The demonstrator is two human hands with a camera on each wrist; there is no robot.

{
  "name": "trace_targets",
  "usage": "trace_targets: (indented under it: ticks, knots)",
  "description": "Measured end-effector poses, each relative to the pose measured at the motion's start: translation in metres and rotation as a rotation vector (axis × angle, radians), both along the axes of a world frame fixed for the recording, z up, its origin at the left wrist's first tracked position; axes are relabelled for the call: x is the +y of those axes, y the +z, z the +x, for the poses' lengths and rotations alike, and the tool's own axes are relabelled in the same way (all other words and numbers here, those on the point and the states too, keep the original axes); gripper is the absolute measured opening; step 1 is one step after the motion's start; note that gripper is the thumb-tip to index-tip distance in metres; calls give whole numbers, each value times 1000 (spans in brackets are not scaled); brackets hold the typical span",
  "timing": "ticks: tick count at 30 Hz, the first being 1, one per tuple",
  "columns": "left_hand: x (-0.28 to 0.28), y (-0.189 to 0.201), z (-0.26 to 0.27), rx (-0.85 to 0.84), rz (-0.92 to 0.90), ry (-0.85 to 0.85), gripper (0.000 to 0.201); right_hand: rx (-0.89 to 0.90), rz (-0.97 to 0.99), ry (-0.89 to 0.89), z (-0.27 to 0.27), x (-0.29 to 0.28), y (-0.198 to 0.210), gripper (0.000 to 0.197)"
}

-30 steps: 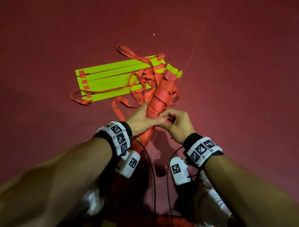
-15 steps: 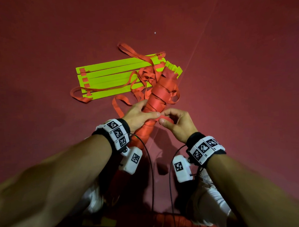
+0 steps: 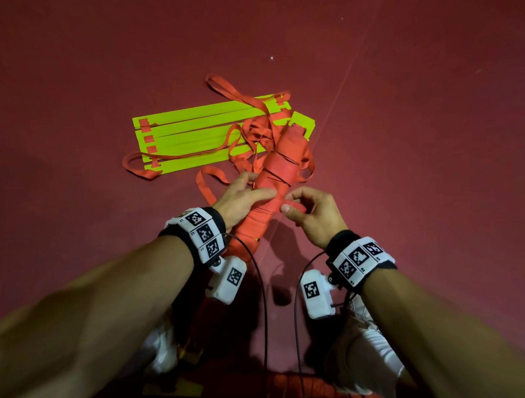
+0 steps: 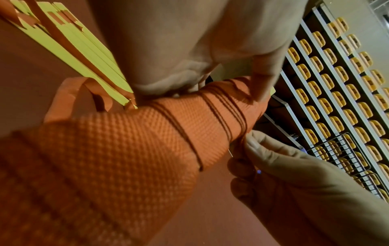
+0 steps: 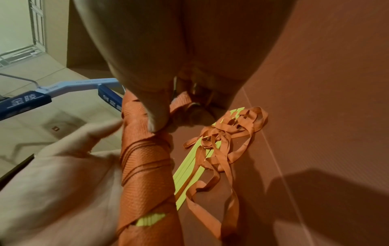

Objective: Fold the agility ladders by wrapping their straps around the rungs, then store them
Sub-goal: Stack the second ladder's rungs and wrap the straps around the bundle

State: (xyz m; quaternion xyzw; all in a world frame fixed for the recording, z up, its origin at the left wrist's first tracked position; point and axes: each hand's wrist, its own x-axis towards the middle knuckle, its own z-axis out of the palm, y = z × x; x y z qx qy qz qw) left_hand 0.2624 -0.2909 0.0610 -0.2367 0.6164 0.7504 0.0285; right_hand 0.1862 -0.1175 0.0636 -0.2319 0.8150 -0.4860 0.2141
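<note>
Beside the wrapped ladder bundle (image 5: 145,174), blue bar (image 5: 21,101) reads "金陵".

Both forearms reach forward, wrists close together. The left hand (image 3: 244,199) curls around the wrapped bundle (image 3: 279,174); the right hand (image 3: 313,214) pinches its strap end.

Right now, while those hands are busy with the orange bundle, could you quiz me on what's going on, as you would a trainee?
1. True or false: the left hand grips the orange strap-wrapped rung bundle.
2. What does the right hand pinch? A) orange strap end B) black cable C) yellow rung
3. Fill in: the flat yellow-green ladder rungs lie on the dark red ____.

Key: 1 true; 2 A; 3 floor.
</note>
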Motion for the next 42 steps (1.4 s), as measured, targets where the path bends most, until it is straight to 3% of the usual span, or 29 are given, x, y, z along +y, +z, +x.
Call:
trace_targets:
  ticks: [2,5,8,12,15,22,26,28,30,33,37,42]
  knots:
    - [1,0,1,11,-102,-54,101,22,-23,22,2,-3,4,17]
    - [1,-7,2,19,-194,-70,112,6,-54,16,4,-9,10,21]
    - [1,-2,4,14,-213,-38,110,-1,-45,-40,4,-10,12,26]
    - [0,0,5,18,-190,-10,88,52,-11,-95,7,-11,10,26]
    - [-1,2,5,18,-172,-6,82,89,83,-171,7,-13,11,39]
    - [-2,2,3,20,-232,7,97,-119,-10,-77,12,-19,20,15]
    - [-3,2,0,-37,-284,-11,128,-244,-61,-70,14,-20,19,30]
    - [-1,5,-1,-70,-183,-17,120,-283,-66,-72,18,-21,19,47]
    - [1,11,-5,-88,-43,-15,92,-288,-58,-88,21,-23,17,52]
    - [0,16,-9,-104,22,-37,65,-306,-69,-115,20,-23,13,47]
    - [-11,14,-10,-38,24,-193,32,-313,-63,-97,11,-23,11,36]
    - [-27,9,-18,-8,-27,-123,31,-274,-89,-86,5,-34,23,33]
